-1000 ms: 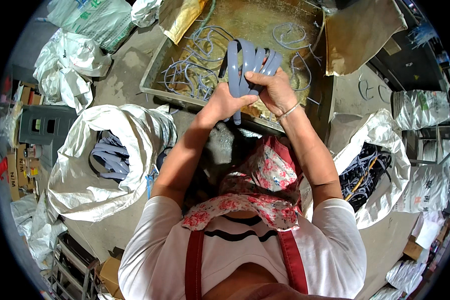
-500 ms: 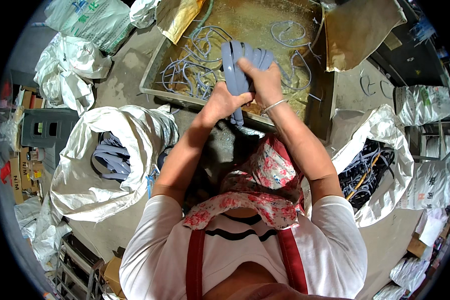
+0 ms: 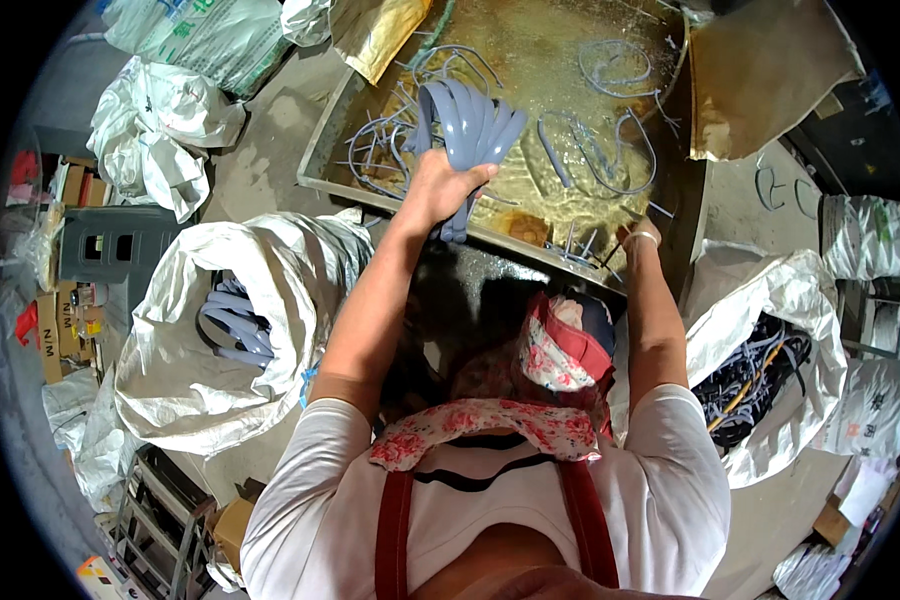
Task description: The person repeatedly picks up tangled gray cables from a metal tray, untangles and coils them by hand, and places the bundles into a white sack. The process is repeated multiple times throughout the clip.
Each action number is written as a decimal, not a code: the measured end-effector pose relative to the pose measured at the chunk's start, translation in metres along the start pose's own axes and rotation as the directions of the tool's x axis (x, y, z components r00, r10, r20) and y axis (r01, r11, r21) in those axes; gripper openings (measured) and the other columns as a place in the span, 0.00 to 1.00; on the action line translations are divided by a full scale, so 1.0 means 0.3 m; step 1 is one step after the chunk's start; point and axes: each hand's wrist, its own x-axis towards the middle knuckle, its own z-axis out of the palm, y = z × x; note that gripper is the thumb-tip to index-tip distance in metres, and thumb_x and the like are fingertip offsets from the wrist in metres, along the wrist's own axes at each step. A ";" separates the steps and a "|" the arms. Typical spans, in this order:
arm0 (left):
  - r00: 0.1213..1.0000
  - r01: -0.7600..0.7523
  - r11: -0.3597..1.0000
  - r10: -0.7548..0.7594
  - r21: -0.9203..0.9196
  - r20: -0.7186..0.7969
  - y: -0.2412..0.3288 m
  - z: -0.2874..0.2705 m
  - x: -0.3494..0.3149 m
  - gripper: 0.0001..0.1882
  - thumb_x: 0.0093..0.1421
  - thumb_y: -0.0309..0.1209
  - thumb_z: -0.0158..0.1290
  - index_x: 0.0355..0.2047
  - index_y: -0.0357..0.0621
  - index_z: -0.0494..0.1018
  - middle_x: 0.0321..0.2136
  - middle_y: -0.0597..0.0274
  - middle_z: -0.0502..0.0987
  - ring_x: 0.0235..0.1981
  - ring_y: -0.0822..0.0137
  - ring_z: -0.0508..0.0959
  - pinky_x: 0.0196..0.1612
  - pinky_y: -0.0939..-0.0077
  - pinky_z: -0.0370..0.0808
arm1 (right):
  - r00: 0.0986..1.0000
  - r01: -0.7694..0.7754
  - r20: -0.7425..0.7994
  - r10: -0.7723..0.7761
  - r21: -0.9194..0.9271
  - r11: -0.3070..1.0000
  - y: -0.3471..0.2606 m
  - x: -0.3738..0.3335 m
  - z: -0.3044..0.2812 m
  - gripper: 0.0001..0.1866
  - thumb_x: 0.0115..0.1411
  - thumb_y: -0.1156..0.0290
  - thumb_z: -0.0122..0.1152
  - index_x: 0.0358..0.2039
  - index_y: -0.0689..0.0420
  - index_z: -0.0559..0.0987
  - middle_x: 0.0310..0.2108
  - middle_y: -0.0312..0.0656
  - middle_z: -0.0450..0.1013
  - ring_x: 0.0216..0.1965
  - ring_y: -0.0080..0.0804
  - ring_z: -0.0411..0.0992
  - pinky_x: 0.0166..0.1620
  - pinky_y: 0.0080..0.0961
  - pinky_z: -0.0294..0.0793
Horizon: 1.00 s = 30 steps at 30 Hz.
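My left hand (image 3: 444,188) is closed round a bundle of glossy grey flexible strips (image 3: 470,125), held up over the near left part of a shallow metal tray (image 3: 345,195) of murky water. The strips fan out in loops above my fist, and their lower ends hang below it. My right hand (image 3: 641,236) is down at the tray's near right side, close to some short grey pieces (image 3: 582,248) by the near wall. Its fingers are small and partly hidden, so whether they hold anything cannot be seen. Thin grey cords (image 3: 375,150) lie tangled at the tray's left.
A white woven sack (image 3: 160,370) with grey strips (image 3: 238,322) inside stands on my left. To my right, another white sack (image 3: 815,300) holds dark and grey scraps (image 3: 755,385). A brown sheet (image 3: 760,75) overhangs the tray's far right corner. A dark plastic stool (image 3: 120,245) is at far left.
My right hand has let go of the strip bundle and moved down right to the tray's near side. My left hand keeps the bundle, now spread wider. The view has shifted slightly.
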 end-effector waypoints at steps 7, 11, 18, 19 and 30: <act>0.991 0.128 0.984 -0.133 0.127 0.030 -0.077 0.024 0.137 0.09 0.51 0.29 0.56 0.23 0.33 0.74 0.15 0.64 0.72 0.16 0.76 0.70 0.21 0.77 0.66 | 0.973 0.001 0.221 0.065 -0.289 0.957 0.109 0.289 0.010 0.08 0.57 0.68 0.45 0.32 0.54 0.73 0.28 0.39 0.71 0.28 0.31 0.69 0.30 0.26 0.70; 0.996 0.061 0.972 -0.075 0.225 0.056 -0.130 0.062 0.207 0.12 0.54 0.35 0.54 0.24 0.36 0.75 0.13 0.65 0.72 0.15 0.76 0.69 0.19 0.77 0.66 | 0.402 -0.064 0.894 0.196 -0.186 0.980 0.086 -0.056 0.205 0.21 0.63 0.58 0.41 0.38 0.67 0.69 0.35 0.51 0.71 0.36 0.44 0.71 0.42 0.37 0.73; 0.972 0.112 0.994 -0.111 0.008 0.208 -0.059 0.151 0.237 0.12 0.54 0.34 0.52 0.33 0.38 0.73 0.20 0.61 0.74 0.18 0.72 0.71 0.20 0.74 0.69 | 0.206 0.561 0.978 -0.046 -0.080 0.824 0.040 -0.646 0.314 0.15 0.55 0.67 0.57 0.37 0.67 0.72 0.29 0.43 0.73 0.28 0.29 0.72 0.33 0.21 0.74; 0.966 0.126 0.991 -0.113 -0.044 0.232 -0.048 0.161 0.235 0.11 0.53 0.32 0.53 0.32 0.38 0.73 0.19 0.63 0.73 0.18 0.72 0.71 0.19 0.75 0.68 | 0.192 0.662 0.974 -0.119 -0.039 0.748 0.069 -0.637 0.323 0.13 0.53 0.70 0.59 0.36 0.66 0.73 0.26 0.39 0.73 0.25 0.25 0.70 0.30 0.18 0.71; 0.933 -0.061 0.994 0.023 0.095 0.359 -0.051 0.194 0.214 0.07 0.50 0.27 0.55 0.27 0.36 0.72 0.17 0.64 0.72 0.16 0.74 0.69 0.19 0.77 0.66 | 0.280 0.959 0.831 -0.481 -0.269 0.093 0.093 -0.678 0.364 0.17 0.51 0.54 0.54 0.29 0.57 0.75 0.28 0.50 0.73 0.32 0.49 0.71 0.36 0.39 0.69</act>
